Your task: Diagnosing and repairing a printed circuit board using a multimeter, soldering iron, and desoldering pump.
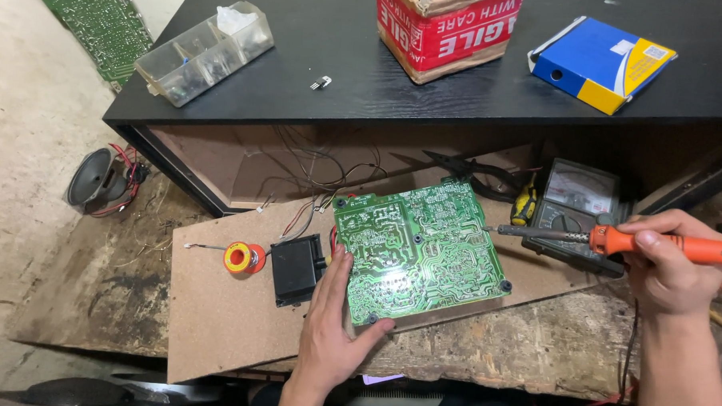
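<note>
- The left hand (334, 330) presses flat on the near-left corner of the green circuit board (419, 249), thumb hooked under its near edge, fingers along the left side.
- The board lies tilted on a brown fibreboard sheet (213, 318), copper side up.
- The right hand (664, 266) is clamped on the orange handle of a soldering iron (608, 240); its tip sits at the board's right edge.
- A black block (297, 269) lies just beside the board's left edge; a solder spool (241, 257) lies further left.
- A meter (578, 211) lies under the iron.
- The sheet's near-left area is bare.
</note>
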